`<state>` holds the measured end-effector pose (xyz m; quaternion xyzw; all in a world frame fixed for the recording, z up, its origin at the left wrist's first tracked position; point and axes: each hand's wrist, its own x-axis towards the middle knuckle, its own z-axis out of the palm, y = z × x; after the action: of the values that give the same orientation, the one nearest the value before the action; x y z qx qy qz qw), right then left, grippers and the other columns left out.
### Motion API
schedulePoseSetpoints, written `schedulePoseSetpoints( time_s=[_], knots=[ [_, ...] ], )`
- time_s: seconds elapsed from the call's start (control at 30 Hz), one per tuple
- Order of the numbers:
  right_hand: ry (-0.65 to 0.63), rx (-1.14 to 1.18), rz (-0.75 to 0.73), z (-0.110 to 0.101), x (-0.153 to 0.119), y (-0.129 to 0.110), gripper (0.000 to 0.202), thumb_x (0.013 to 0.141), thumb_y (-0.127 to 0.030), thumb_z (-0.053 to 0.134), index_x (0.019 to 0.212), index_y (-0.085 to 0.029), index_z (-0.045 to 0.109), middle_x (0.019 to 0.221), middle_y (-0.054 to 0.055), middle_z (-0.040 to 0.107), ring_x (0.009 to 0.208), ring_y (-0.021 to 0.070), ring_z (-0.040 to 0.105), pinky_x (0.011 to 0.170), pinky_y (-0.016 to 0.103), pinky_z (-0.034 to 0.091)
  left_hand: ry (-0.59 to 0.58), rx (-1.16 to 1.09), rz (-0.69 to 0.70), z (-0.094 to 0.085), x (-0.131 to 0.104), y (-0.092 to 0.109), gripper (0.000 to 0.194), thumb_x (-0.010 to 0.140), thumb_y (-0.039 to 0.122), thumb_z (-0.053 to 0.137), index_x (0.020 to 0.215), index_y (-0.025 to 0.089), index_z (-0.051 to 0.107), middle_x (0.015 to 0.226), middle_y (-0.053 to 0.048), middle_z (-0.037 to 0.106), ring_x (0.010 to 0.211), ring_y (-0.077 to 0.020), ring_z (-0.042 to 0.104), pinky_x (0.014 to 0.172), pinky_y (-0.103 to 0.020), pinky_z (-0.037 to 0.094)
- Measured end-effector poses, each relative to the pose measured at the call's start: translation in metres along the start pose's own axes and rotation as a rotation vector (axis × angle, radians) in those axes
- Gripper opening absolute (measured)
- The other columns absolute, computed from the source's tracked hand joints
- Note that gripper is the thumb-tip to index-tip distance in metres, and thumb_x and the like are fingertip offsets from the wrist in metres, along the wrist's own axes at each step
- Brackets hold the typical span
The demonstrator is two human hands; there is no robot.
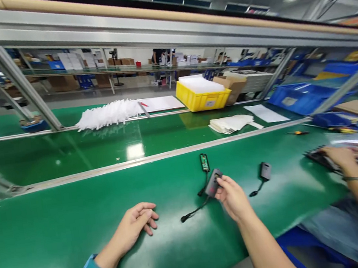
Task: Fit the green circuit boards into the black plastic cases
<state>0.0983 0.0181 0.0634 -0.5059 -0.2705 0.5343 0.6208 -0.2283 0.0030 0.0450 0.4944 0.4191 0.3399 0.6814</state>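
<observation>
My right hand point(231, 196) grips a small dark grey box point(213, 183) by its right side, with the thumb on its top face. A short black cable with a plug hangs from the box and reaches to the lower left. Just behind it lies an open case point(204, 163) that shows a green circuit board and has its own black cable. Left of these, my left hand point(138, 224) rests over the green bench point(168, 261), its fingers loosely apart and holding nothing. Another grey box point(266, 171) with a cable lies to the right of my right hand.
At the right, a co-worker's hands point(341, 157) are over dark parts. Beyond a metal strip are white cloths point(231, 124), a paper sheet point(266, 113), a yellow bin point(203, 98), a white bundle point(109, 114) and a blue bin point(298, 97). A screwdriver point(299, 133) lies back right.
</observation>
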Motion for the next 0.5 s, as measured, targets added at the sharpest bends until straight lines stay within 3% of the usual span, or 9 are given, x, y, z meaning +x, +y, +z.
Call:
schedulePoseSetpoints(
  time_s=[0.1,0.2,0.3,0.37,0.5],
  knots=[
    [0.283,-0.112,-0.029,-0.094,0.009,-0.034,0.027,0.072,-0.035,0.072,0.09,-0.022,0.056,0.078,0.003,0.07,0.058,0.0152,0.064,0.048,0.025,0.051,0.129,0.175,0.054,0.003,-0.001,-0.007,0.042,0.088,0.049,0.052,0.111,0.013,0.057,0.092,-0.01,0.067,0.071,-0.0173,0.063,0.057,-0.028,0.053],
    [0.527,-0.222,-0.037,-0.165,0.014,-0.061,0.02,0.073,-0.029,0.069,0.085,-0.02,0.056,0.072,0.006,0.07,0.05,0.0157,0.063,0.037,0.022,0.045,0.224,0.366,0.121,0.007,-0.002,-0.015,0.043,0.087,0.05,0.052,0.112,0.016,0.058,0.09,-0.008,0.067,0.071,-0.0182,0.063,0.053,-0.027,0.052],
    [0.649,-0.278,-0.075,-0.207,0.026,-0.075,0.02,0.07,-0.023,0.072,0.081,-0.018,0.056,0.063,0.004,0.066,0.041,0.0122,0.057,0.03,0.017,0.039,0.279,0.563,0.203,0.009,0.0,-0.025,0.039,0.086,0.049,0.055,0.111,0.019,0.062,0.091,-0.007,0.069,0.072,-0.0193,0.065,0.054,-0.026,0.054],
    [0.684,-0.322,-0.103,-0.225,0.039,-0.079,0.023,0.066,-0.022,0.075,0.08,-0.017,0.057,0.065,0.004,0.066,0.042,0.0111,0.058,0.031,0.017,0.042,0.321,0.717,0.316,0.008,0.001,-0.03,0.035,0.085,0.047,0.057,0.108,0.022,0.065,0.096,-0.007,0.07,0.077,-0.0196,0.066,0.062,-0.026,0.056],
    [0.735,-0.463,-0.173,-0.256,0.071,-0.088,0.03,0.064,-0.02,0.077,0.088,-0.014,0.061,0.078,0.006,0.069,0.063,0.0153,0.068,0.054,0.022,0.058,0.369,0.973,0.529,0.004,0.004,-0.04,0.033,0.086,0.046,0.056,0.106,0.023,0.067,0.1,-0.006,0.071,0.081,-0.0182,0.069,0.069,-0.023,0.057]
  ],
)
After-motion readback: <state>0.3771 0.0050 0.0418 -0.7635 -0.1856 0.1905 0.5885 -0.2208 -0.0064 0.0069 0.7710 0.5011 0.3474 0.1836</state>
